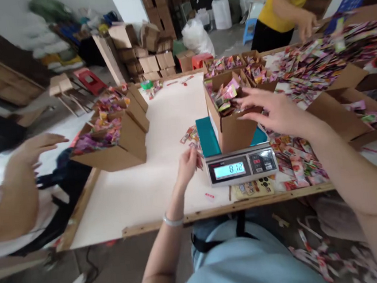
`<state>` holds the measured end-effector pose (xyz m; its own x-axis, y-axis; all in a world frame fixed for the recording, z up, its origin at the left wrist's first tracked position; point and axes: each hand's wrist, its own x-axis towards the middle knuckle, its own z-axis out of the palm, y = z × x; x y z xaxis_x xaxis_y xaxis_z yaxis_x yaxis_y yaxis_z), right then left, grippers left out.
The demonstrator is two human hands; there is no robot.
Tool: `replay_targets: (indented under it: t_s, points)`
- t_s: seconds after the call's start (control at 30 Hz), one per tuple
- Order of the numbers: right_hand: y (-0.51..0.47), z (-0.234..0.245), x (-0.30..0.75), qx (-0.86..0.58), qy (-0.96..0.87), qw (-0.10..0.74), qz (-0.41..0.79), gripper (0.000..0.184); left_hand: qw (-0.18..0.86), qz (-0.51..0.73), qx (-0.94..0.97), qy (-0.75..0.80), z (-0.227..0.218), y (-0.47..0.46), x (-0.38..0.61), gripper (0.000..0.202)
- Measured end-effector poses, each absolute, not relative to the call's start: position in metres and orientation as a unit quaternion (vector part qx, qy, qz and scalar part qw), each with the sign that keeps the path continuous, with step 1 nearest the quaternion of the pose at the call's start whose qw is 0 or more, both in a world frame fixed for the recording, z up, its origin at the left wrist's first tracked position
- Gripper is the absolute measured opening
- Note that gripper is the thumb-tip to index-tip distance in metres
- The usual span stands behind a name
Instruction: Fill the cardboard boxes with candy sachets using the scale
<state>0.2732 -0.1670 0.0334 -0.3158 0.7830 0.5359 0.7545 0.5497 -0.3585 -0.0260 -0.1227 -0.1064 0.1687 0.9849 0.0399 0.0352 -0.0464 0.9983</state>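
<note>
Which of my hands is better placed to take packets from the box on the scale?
Probably the right hand: it is at the box, near the packets; the left hand is beside the scale.

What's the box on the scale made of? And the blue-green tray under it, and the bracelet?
The box looks like cardboard: plain brown, matte, with straight folded edges. The tray seems smooth, perhaps plastic, as its colour is so even, though painted metal is possible. The bracelet is pale and smooth; metal or stone, I can't tell.
</note>
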Motion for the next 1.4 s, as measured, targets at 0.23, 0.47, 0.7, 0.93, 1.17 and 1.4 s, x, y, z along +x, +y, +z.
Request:
replay_targets:
  t_s: [0.23, 0.47, 0.7, 0.93, 1.17, 1.4]
  points:
    - [-0.177, 0.030, 0.293, -0.488, -0.760, 0.428, 0.026, 0.039, 0.401, 0.545, 0.457, 0.578, -0.149, -0.138, -0.084, 0.051]
    - [-0.181, 0.006, 0.317, -0.484, -0.711, 0.507, 0.052, 0.034, 0.411, 0.545, 0.410, 0.605, -0.191, -0.150, -0.096, 0.055]
    - [-0.180, 0.005, 0.316, -0.493, -0.697, 0.516, 0.065, 0.030, 0.403, 0.551, 0.410, 0.604, -0.196, -0.146, -0.099, 0.059]
    - [-0.159, -0.010, 0.350, -0.587, -0.617, 0.524, 0.016, 0.043, 0.362, 0.574, 0.441, 0.587, -0.195, -0.150, -0.099, 0.045]
    - [-0.227, -0.132, 0.382, -0.856, -0.480, 0.162, 0.101, 0.083, 0.358, 0.587, 0.414, 0.597, -0.198, -0.141, -0.101, 0.037]
    - [-0.245, -0.181, 0.382, -0.858, -0.489, 0.152, 0.045, 0.049, 0.381, 0.585, 0.397, 0.597, -0.192, -0.138, -0.095, 0.033]
